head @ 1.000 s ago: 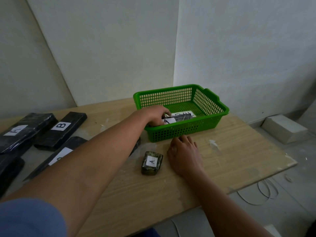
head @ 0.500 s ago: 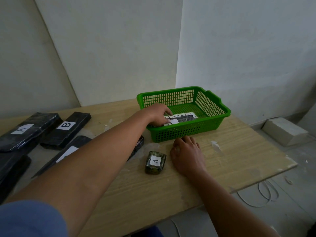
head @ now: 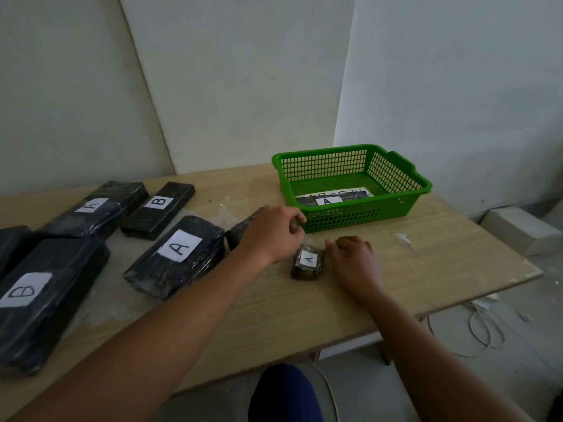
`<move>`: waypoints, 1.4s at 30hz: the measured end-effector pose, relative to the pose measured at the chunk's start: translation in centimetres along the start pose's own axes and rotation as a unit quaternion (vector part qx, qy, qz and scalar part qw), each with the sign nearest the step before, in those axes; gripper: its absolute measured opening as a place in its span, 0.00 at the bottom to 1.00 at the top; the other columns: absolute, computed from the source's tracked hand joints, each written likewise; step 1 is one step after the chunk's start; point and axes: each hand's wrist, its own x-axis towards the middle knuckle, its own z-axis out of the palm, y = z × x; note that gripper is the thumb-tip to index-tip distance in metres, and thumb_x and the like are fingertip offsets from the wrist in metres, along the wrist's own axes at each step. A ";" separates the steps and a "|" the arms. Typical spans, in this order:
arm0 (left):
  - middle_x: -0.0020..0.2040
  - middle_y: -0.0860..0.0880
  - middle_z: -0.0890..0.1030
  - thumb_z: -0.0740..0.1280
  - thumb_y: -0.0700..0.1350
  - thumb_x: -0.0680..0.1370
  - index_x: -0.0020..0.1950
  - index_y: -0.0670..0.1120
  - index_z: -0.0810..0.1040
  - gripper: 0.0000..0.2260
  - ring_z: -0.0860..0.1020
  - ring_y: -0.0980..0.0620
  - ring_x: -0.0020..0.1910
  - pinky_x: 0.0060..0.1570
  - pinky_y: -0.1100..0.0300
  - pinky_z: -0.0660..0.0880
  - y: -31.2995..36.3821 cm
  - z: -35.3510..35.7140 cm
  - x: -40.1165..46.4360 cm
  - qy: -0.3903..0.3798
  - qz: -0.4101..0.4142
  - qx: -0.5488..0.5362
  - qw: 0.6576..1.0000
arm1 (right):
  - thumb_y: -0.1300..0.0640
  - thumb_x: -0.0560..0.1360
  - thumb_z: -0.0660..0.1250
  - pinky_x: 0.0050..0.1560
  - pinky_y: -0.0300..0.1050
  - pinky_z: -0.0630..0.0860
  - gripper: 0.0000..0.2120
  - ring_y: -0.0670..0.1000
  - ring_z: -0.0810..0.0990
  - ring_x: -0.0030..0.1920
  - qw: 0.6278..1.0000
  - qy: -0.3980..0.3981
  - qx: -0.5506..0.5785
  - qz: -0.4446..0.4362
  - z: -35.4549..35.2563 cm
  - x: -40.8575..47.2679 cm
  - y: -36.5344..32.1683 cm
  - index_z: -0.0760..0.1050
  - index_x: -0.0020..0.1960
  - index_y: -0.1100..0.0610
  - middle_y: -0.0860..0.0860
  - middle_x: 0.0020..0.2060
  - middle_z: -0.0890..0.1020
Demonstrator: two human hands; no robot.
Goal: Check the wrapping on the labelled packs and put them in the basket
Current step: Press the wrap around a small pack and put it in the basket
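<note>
The left hand (head: 274,231) hovers low over the table (head: 304,306), just off the basket's near-left corner, fingers loosely curled and grasping nothing that shows; part of a dark pack (head: 240,231) lies hidden behind it. The right hand (head: 353,258) rests palm down on the table, fingers relaxed, its fingertips (head: 330,243) touching or just beside the right edge of the small pack labelled A (head: 308,261); contact itself is too fine to tell.

That small pack lies between the 2 hands, its long axis running roughly from the near edge toward the green basket (head: 405,197), which stands at the far right of the table. The right hand is the nearer of the 2, so it seems the likelier one to take the pack up for checking.

1 wrapped pack labelled A (head: 330,198) already lies in the basket along its near wall. Toward the left edge wait more black packs: a large one marked A (head: 179,254), a narrow one marked B (head: 158,208), another marked A (head: 94,208), and a big one marked B (head: 39,300) at the near-left.
</note>
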 end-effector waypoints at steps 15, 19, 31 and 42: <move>0.48 0.55 0.86 0.77 0.49 0.77 0.52 0.51 0.82 0.08 0.84 0.61 0.44 0.43 0.62 0.79 -2.3 -3.8 -6.5 0.036 -0.121 -0.206 0.970 | 0.53 0.79 0.76 0.50 0.49 0.86 0.07 0.47 0.89 0.47 0.928 -0.014 0.373 0.006 0.9 -5.7 -7.7 0.83 0.56 0.46 0.49 0.46 0.89; 0.49 0.56 0.87 0.79 0.45 0.74 0.56 0.50 0.84 0.12 0.85 0.63 0.47 0.46 0.68 0.81 -2.4 -8.1 -8.8 0.102 -0.049 -0.249 0.962 | 0.56 0.74 0.80 0.53 0.53 0.86 0.13 0.54 0.89 0.49 0.897 -0.029 0.437 -0.056 -0.5 -6.7 -11.4 0.82 0.56 0.50 0.53 0.50 0.88; 0.58 0.50 0.87 0.82 0.38 0.71 0.63 0.47 0.83 0.22 0.86 0.50 0.57 0.59 0.53 0.83 -4.5 -12.4 -11.3 0.117 0.130 -0.294 0.940 | 0.68 0.68 0.82 0.59 0.52 0.83 0.20 0.54 0.88 0.52 0.860 -0.014 0.438 -0.260 -3.1 -8.7 -15.4 0.82 0.55 0.53 0.52 0.50 0.88; 0.47 0.58 0.88 0.77 0.41 0.75 0.56 0.54 0.87 0.12 0.86 0.59 0.49 0.47 0.69 0.79 -3.0 -11.3 -10.3 0.134 0.051 -0.271 0.952 | 0.70 0.73 0.77 0.41 0.41 0.83 0.12 0.49 0.86 0.41 0.856 -0.036 0.496 -0.138 -3.0 -9.1 -16.1 0.81 0.52 0.57 0.50 0.42 0.88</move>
